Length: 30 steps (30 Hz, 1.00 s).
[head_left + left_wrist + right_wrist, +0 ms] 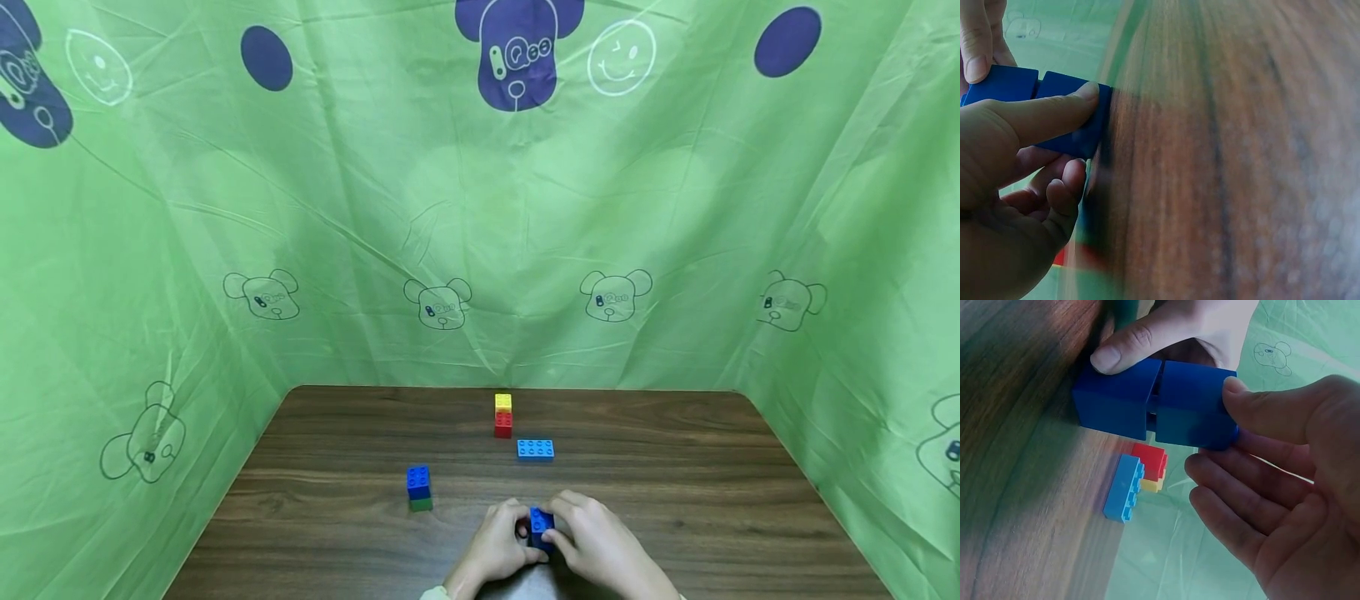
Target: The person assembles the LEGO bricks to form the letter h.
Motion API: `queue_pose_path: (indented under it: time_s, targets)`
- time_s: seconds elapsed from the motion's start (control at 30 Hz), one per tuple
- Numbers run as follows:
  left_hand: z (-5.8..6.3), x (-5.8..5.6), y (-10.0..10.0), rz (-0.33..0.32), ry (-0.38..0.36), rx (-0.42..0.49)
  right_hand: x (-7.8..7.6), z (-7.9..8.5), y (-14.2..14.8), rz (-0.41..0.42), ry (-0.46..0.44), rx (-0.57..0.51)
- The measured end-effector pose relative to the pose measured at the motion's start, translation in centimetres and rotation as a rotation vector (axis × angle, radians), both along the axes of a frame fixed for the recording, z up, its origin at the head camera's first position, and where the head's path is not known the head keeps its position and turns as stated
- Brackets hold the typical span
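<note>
Two dark blue toy bricks stand one over the other on the table, a narrow gap showing between them. My left hand (498, 542) grips the lower blue brick (1113, 400), its thumb along the near side. The upper blue brick (1194, 403) is pinched between the thumb and fingers of my right hand (596, 542). In the left wrist view the lower brick (1075, 134) sits right at the tabletop, under the left thumb. From the head view, studs show on top of the upper brick (537, 518), while the hands hide much of the lower one.
Left of the hands is a blue brick (418, 482) on a green brick (422, 504). Beyond the hands lies a light blue eight-stud brick (536, 451). Behind it are a red brick (503, 426) and a yellow brick (503, 402). Green cloth (525, 333) borders the wooden table (675, 450).
</note>
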<state>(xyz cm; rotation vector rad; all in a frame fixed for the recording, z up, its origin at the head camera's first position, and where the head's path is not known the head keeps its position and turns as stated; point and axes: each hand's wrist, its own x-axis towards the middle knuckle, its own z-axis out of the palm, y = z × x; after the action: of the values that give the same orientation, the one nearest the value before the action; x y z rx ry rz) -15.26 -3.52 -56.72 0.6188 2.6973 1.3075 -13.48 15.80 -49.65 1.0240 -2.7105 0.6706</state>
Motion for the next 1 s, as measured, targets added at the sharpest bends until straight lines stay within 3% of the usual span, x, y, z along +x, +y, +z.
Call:
queue_pose_path:
  time_s: [0.17, 0.77, 1.0]
  targets:
    - [0.0, 0.0, 0.1, -0.001, 0.018, -0.014, 0.0, 0.0, 0.1, 0.002, -0.017, -0.008]
    - [-0.1, -0.4, 0.0, -0.029, -0.042, 0.019, 0.0, -0.8, 0.4, -0.023, -0.032, -0.084]
    - [-0.1, -0.4, 0.1, -0.032, -0.041, 0.015, 0.3, -1.2, 0.3, -0.056, 0.017, -0.045]
